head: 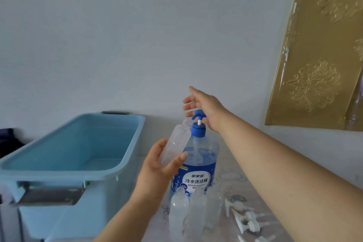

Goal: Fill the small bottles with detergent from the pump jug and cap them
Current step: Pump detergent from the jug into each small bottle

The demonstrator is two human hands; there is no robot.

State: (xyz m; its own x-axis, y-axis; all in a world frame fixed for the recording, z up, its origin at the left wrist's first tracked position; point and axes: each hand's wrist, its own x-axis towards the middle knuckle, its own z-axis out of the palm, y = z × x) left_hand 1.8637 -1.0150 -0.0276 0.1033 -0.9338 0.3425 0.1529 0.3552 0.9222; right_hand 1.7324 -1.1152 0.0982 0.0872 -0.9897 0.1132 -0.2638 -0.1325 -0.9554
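The pump jug point(198, 167) stands upright on the desk point(235, 179), near its far edge by the wall; the jug is clear, holds blue liquid to roughly the upper edge of its blue label, and carries a blue pump head point(198, 114) on a white stem that shows above the blue collar. The left hand point(159, 169) holds one small bottle point(175, 143) in front of the jug; its grip is closed round the lower half of the bottle, thumb on the near side and fingers behind. The bottle is clear, uncapped and tilted, with its mouth raised towards the pump spout and just beside it; whether the two touch cannot be told. The right hand point(206, 108) is at the pump head from the right; its grip is wide, fingers straight and spread, holding nothing; the palm lies over the rear of the pump head, and contact cannot be confirmed. Three more small bottles point(197, 212) stand upright and uncapped in a close group in front of the jug; white spray caps point(245, 220) lie loose on the desk to their right. A light-blue tub point(78, 153) stands to the left of the jug; a gold embossed panel point(318, 55) hangs on the wall at upper right.
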